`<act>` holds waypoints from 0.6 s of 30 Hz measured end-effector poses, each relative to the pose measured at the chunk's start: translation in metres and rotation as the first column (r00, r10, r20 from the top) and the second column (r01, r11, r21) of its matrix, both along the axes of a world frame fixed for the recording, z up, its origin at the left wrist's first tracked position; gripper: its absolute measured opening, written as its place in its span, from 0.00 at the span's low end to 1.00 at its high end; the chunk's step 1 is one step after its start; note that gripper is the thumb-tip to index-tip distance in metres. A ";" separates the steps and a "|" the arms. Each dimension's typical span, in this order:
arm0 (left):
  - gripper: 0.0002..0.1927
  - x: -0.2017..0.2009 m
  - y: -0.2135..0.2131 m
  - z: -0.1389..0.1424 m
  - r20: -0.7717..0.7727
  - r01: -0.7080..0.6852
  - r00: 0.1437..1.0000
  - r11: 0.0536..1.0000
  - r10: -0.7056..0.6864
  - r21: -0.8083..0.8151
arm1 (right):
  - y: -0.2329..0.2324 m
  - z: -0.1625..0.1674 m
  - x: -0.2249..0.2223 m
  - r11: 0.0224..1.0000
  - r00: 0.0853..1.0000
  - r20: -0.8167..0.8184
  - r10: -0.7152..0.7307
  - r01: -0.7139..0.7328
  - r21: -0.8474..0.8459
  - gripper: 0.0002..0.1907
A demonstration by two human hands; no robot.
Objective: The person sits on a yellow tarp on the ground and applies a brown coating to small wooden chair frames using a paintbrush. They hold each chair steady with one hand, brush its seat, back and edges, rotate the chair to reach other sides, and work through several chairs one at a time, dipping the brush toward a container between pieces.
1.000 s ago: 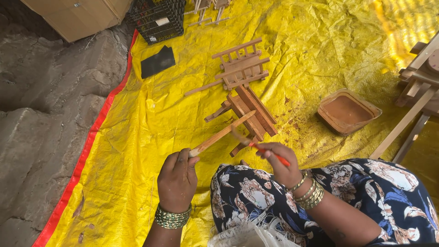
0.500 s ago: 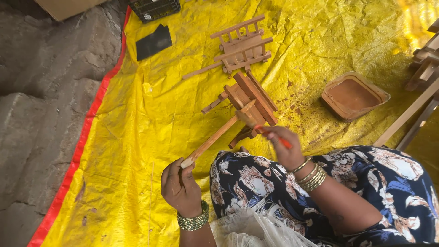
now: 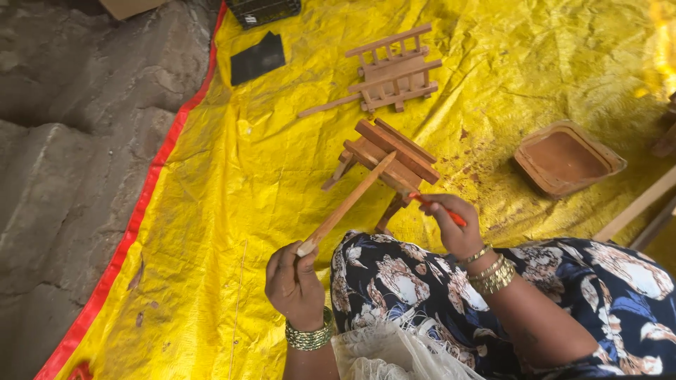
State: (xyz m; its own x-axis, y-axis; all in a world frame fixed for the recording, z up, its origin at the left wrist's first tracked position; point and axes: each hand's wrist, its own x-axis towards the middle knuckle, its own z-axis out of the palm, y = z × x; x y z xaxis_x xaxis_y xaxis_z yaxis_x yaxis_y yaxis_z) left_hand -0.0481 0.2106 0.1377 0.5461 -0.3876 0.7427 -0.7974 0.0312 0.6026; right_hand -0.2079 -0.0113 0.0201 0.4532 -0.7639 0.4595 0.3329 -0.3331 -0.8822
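— Grey rock [image 3: 63, 162] on the left, then yellow sheet [image 3: 232, 211] with a red edge spread over the ground. Worth noting before judging the stroke?

— Yes: uneven ground, so keep the work steady. Left hand [image 3: 296, 285] closed around the near end of a long wooden stick [image 3: 345, 207], fingers pinched tight, far end slanting up toward the small wooden stool [image 3: 387, 158]. Looks to rest against the stool, though contact hard to tell for sure.

— And further right?

— Right hand [image 3: 456, 229] curled shut on a thin red brush [image 3: 436, 210], tip pointing at the stool's side, just beside the stick's upper end. Probably coating or staining wood, going by the colour.

— How to do it well, then?

— Hold the stick firm and still from the left; turn it slowly rather than chasing it with the brush. Short, light strokes along the grain, not across. Keep the brush wrist loose, resting near the flowered dress [image 3: 563, 295] for support.

— Anything else around?

— Second wooden frame [image 3: 391, 70] lying well apart, farther up the sheet, with a black flat piece [image 3: 257, 58] to its left. Brown tray [image 3: 567, 158] to the right, within reach, likely the stain dish: reload little and often, wipe excess on the rim to avoid drips like the spots already on the sheet near it.
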 end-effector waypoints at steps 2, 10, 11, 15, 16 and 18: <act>0.11 -0.004 0.000 0.001 -0.014 -0.017 1.000 1.000 0.017 0.001 | 0.021 0.016 -0.007 0.990 0.996 0.021 0.081 -0.078 -0.116 0.14; 0.13 -0.006 0.000 0.003 0.001 -0.059 0.998 0.998 0.059 0.008 | 0.078 0.097 -0.034 0.857 0.973 0.054 0.226 -0.172 -0.487 0.13; 0.13 -0.004 0.000 0.004 0.013 -0.064 0.998 0.998 0.064 0.000 | 0.075 0.100 -0.035 0.882 0.980 0.028 0.199 -0.166 -0.441 0.13; 0.15 0.002 0.003 0.009 -0.055 -0.028 0.998 0.999 0.029 0.022 | 0.073 0.096 -0.038 0.896 0.989 0.048 0.139 -0.105 -0.431 0.14; 0.15 0.002 0.002 0.009 -0.044 -0.040 0.998 0.999 0.041 0.032 | 0.075 0.091 -0.038 0.876 0.987 0.088 0.136 -0.078 -0.475 0.15; 0.15 0.003 0.001 0.008 -0.050 -0.071 0.996 0.997 0.072 0.034 | 0.079 0.078 -0.029 0.859 0.970 0.141 0.200 -0.104 -0.501 0.15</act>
State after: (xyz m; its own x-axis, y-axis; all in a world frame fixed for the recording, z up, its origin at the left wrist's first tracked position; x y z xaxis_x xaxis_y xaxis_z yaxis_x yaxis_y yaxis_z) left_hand -0.0451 0.2115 0.1462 0.6099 -0.3696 0.7010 -0.7653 -0.0450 0.6421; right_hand -0.2371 0.0676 0.0979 0.4177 -0.3490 0.8389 0.5523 -0.6356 -0.5394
